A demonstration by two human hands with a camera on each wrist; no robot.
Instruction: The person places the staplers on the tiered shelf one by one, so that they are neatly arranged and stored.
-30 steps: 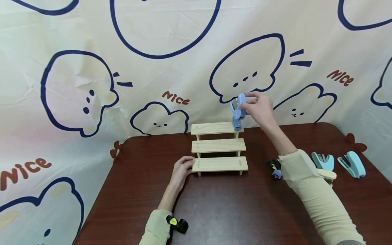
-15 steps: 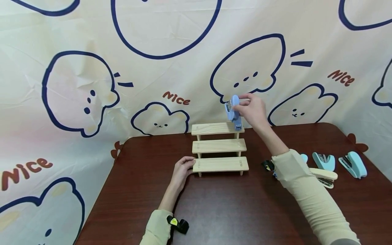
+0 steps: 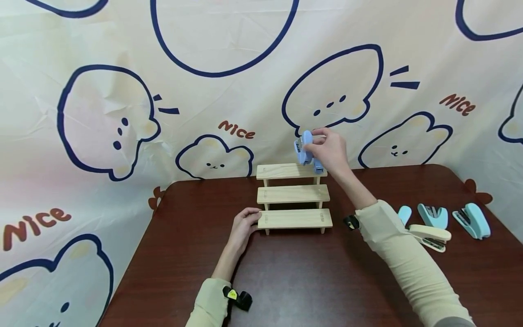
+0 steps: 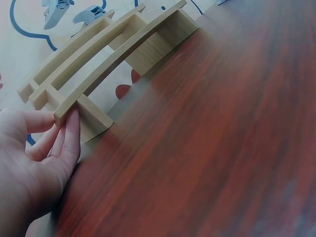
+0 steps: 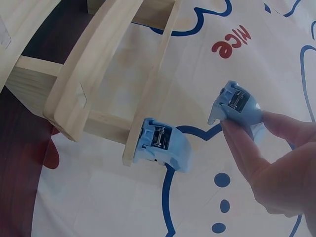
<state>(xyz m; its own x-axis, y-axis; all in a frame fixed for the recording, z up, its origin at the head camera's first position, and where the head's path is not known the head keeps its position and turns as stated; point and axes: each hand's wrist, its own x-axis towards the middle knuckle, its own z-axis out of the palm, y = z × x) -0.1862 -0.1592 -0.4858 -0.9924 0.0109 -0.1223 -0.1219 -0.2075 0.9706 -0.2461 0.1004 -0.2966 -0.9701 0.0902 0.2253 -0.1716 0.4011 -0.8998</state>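
A three-step wooden display rack stands near the back of the table. My left hand pinches the left end of its lowest board, thumb above and fingers underneath, as the left wrist view shows. My right hand holds a light-blue stapler between thumb and fingers, raised above the top board. Another light-blue stapler rests at the right end of that top board; in the head view the right hand and held stapler partly cover it.
On the table at the right lie a cream stapler, two teal staplers and a light-blue piece partly behind the right sleeve. A patterned cloth hangs right behind the table's back edge.
My right hand has moved left and slightly down with the stapler, so the one on the top board's right end now shows apart from it. The left hand keeps its grip.
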